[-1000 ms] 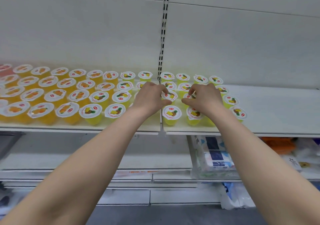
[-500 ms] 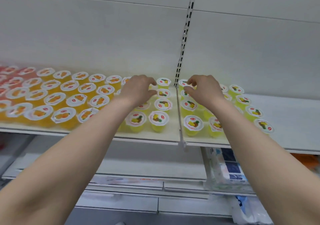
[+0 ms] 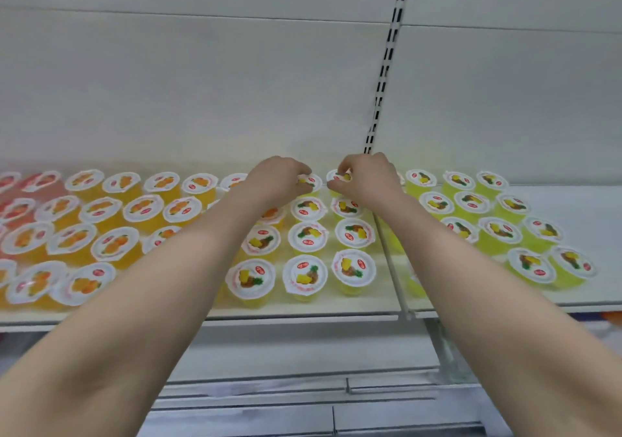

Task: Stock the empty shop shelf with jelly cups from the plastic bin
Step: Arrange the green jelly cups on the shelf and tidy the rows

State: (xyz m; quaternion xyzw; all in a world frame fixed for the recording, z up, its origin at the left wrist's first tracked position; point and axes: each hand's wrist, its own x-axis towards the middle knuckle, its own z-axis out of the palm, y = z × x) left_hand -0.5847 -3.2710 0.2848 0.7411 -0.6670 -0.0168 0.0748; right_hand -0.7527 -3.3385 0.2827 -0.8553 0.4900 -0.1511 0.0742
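Now both hands, left hand (image 3: 279,180) and right hand (image 3: 367,179), seem to pinch far cups (image 3: 341,177); a bump could tip close neighbours (image 3: 308,209).

- Both bare forearms are extended forward and upward, converging toward centre.
- Left hand (image 3: 276,180): held palm-down, fingers curled, thumb and fingertips pinched together.
- Right hand (image 3: 367,177): posed likewise, close beside the left.

Jelly cups (image 3: 304,276) sitting in rows on shelf (image 3: 471,302); left hand (image 3: 276,180) and right hand (image 3: 368,177) reaching side by side over back-row cups, slotted upright (image 3: 387,66) rising behind
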